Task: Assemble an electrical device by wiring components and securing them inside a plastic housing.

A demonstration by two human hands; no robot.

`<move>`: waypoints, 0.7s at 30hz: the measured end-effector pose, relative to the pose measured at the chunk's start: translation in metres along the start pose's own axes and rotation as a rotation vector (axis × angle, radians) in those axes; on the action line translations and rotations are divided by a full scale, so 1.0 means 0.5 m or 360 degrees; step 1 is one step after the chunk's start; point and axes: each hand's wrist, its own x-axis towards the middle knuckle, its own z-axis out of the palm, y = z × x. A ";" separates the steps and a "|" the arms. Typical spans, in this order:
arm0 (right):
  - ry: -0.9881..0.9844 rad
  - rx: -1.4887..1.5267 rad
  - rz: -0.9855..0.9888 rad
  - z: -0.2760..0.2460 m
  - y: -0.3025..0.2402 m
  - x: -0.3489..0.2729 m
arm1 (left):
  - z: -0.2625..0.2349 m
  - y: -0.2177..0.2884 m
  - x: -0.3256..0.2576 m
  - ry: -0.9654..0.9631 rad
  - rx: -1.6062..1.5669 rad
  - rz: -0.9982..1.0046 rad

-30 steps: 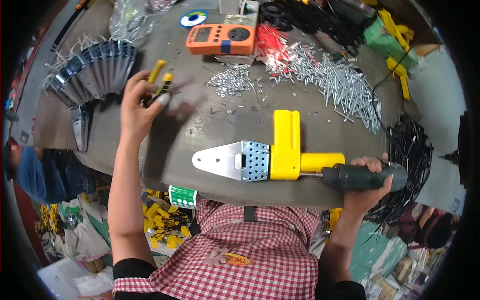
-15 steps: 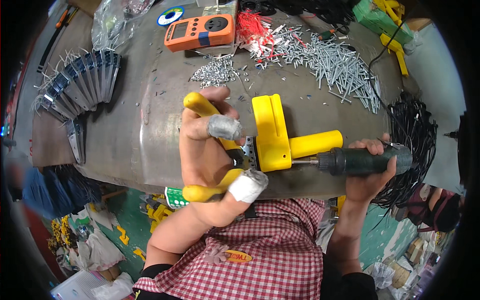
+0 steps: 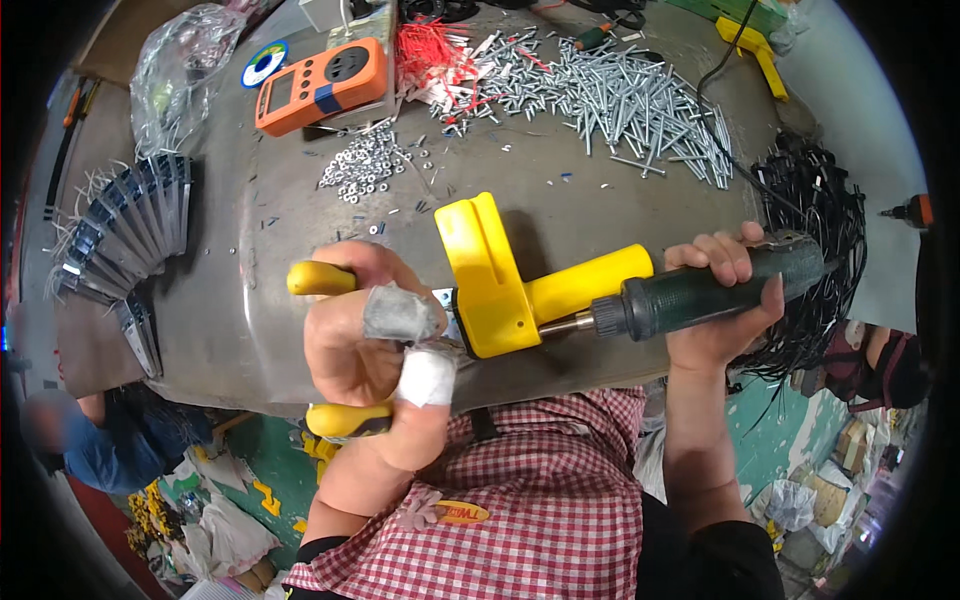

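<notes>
My left hand [image 3: 375,345], with taped fingers, is closed around yellow-handled pliers [image 3: 320,280]; one handle sticks out above the fist and the other [image 3: 345,420] below it. The pliers' jaws are hidden behind my fingers, up against a yellow tool body [image 3: 500,280]. My right hand [image 3: 725,315] grips a dark green screwdriver handle [image 3: 700,290] whose metal shaft runs into the yellow tool from the right. Both are held just above the near edge of the grey metal table [image 3: 230,300].
An orange meter [image 3: 320,85] lies at the back left, beside a heap of small nuts [image 3: 370,165]. A pile of long screws [image 3: 620,95] and red ties [image 3: 430,50] fills the back. Fanned metal blades [image 3: 120,235] lie left, black cables [image 3: 810,190] right. Another person [image 3: 70,440] sits lower left.
My left hand picked the pliers off the table at the back left and brought them to the yellow tool. The tool has been lifted closer, with its metal plate now hidden behind my hand.
</notes>
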 end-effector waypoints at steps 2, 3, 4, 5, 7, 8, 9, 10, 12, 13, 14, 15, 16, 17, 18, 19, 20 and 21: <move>0.0043 0.0010 -0.0018 -0.002 0.006 0.001 | -0.017 -0.007 0.007 -0.0112 -0.0007 0.0031; 0.0036 0.0032 -0.0040 -0.003 0.009 0.001 | -0.023 -0.006 0.010 -0.0209 0.0066 0.0071; 0.0026 0.0055 -0.0059 -0.005 0.011 0.000 | -0.026 -0.006 0.011 -0.0305 0.0142 0.0114; 0.0028 0.0054 -0.0056 -0.006 0.010 -0.001 | -0.022 0.000 0.013 -0.0322 0.0157 0.0106; 0.0069 0.0027 -0.0030 -0.008 0.008 -0.005 | -0.022 0.001 0.008 -0.0326 0.0210 0.0113; 0.0059 0.0035 -0.0018 -0.004 0.008 -0.007 | -0.024 0.002 0.004 -0.0333 0.0262 0.0121; 0.0077 -0.0022 -0.0008 0.003 0.009 -0.011 | -0.040 -0.002 0.004 -0.0407 0.0210 0.0182; 0.0084 -0.0075 0.0010 0.009 0.009 -0.012 | -0.042 0.002 0.003 -0.0388 0.0231 0.0203; 0.0065 -0.0073 0.0030 0.014 0.012 -0.015 | -0.043 0.014 0.002 -0.0241 0.0355 0.0224; 0.0077 -0.0103 0.0006 0.012 0.006 -0.018 | -0.041 0.011 0.010 -0.0289 0.0536 0.0532; 0.0058 -0.0091 0.0014 0.008 0.001 -0.018 | -0.050 0.046 0.009 0.0161 0.0119 -0.0014; 0.0087 -0.0095 0.0005 0.000 -0.003 -0.018 | -0.050 0.076 0.023 0.0418 0.0155 0.0089; 0.0113 -0.0101 -0.0001 -0.001 -0.005 -0.017 | -0.055 0.103 0.031 0.0679 0.0187 0.0195; 0.0101 -0.0097 -0.0003 -0.002 -0.006 -0.020 | -0.091 0.096 0.048 0.0579 0.0690 0.0524; 0.0115 -0.0114 -0.0015 -0.001 -0.007 -0.021 | -0.146 0.083 0.074 0.0463 0.1187 0.0850; 0.0126 -0.0125 -0.0025 0.000 -0.003 -0.018 | -0.207 0.084 0.089 0.0352 0.1553 0.0781; 0.0109 -0.0134 -0.0037 0.005 -0.002 -0.016 | -0.246 0.092 0.107 0.0143 0.2371 0.0637; 0.0115 -0.0147 -0.0030 0.006 -0.007 -0.020 | -0.249 0.072 0.107 -0.0074 0.2605 0.0522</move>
